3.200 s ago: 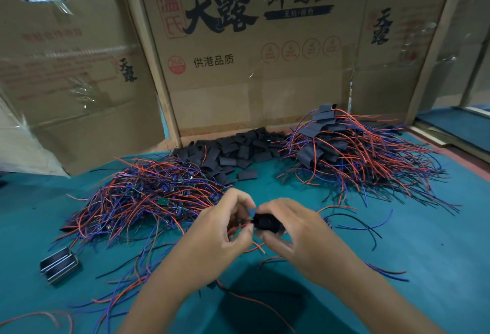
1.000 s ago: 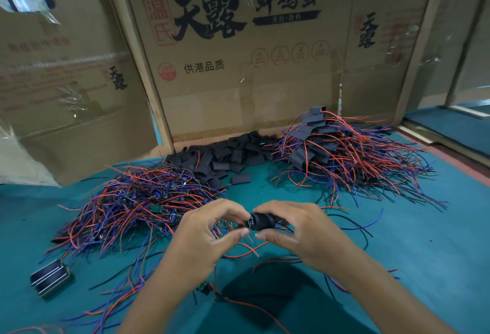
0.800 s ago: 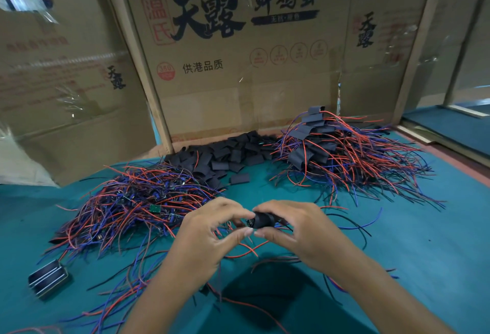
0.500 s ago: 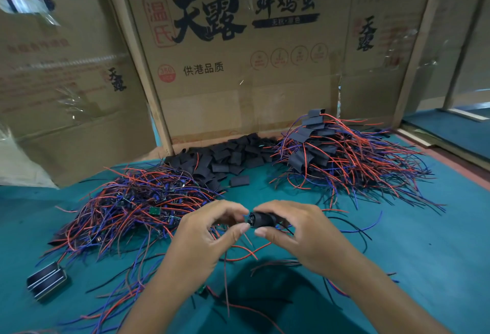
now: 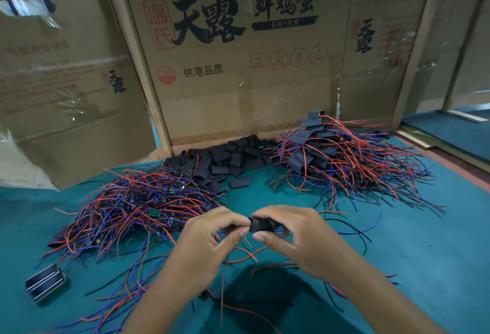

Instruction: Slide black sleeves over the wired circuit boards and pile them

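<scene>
In the head view, a black sleeve (image 5: 261, 224) is pinched by the right hand (image 5: 297, 235) above the bench's (image 5: 413, 254) near middle, while its wired board, hidden, is pinched by the left hand (image 5: 209, 238). A sleeved pile (image 5: 334, 158) is built at the far right; many bare boards (image 5: 138, 209) are left.

A matt teal table (image 5: 397, 267), smooth and soft-looking, perhaps felt. Behind it, brown cardboard panels (image 5: 238, 89), dull and creased, with glossy clear tape (image 5: 47, 10) and bare wooden posts (image 5: 140, 68). A loose pile of sleeves (image 5: 225, 158): flat, matt black, rubbery-looking tubing. Thin wires (image 5: 127, 217) in smooth red, blue and black plastic coating, faintly shiny. Among them, a small green board (image 5: 153, 212). At the near left, a black block (image 5: 45, 282) with shiny metallic edges.
</scene>
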